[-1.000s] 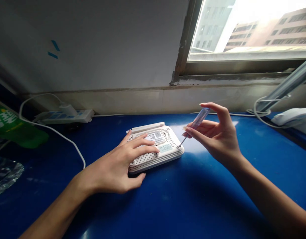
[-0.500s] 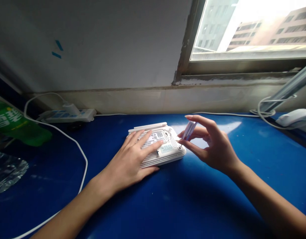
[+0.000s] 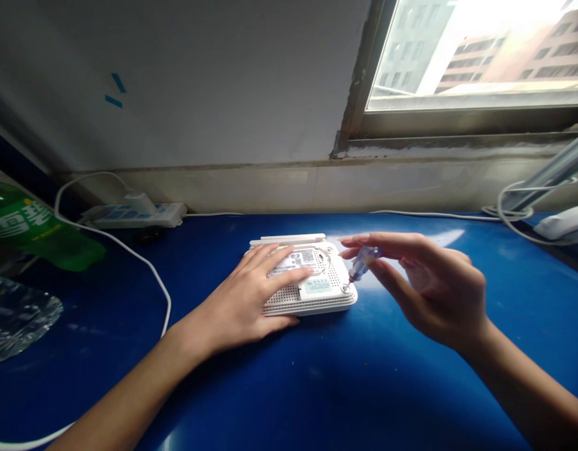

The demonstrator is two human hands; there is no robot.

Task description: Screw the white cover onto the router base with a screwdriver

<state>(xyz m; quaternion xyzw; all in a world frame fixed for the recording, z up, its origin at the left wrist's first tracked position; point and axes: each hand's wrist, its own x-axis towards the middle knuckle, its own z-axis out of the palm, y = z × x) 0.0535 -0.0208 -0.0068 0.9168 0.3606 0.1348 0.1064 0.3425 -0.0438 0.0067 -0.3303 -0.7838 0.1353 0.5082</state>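
Note:
A white router [image 3: 333, 288] lies with its labelled, vented underside up on the blue table. My left hand [image 3: 249, 288] spans its left part, fingers spread over the label and thumb along the near side, holding it. In my right hand [image 3: 430, 282] is a small screwdriver [image 3: 363, 262] with a clear purplish handle, held between thumb and fingers. It leans to the right, its tip down at the round screw recess in the router's near right corner. The tip itself is too small to make out. A white antenna [image 3: 293, 238] runs along the router's far side.
Left on the table [image 3: 317, 388] are a green bottle [image 3: 39, 228] and a clear plastic container [image 3: 21, 319]. A power strip [image 3: 162, 215] with a plug sits by the wall, its white cable [image 3: 143, 257] curving forward. At right, a cable winds around a metal pole [image 3: 547, 172].
My right hand has shifted right and its fingers have straightened. The screwdriver leans more to the right. My left hand stays on the router, and the whole view has shifted slightly.

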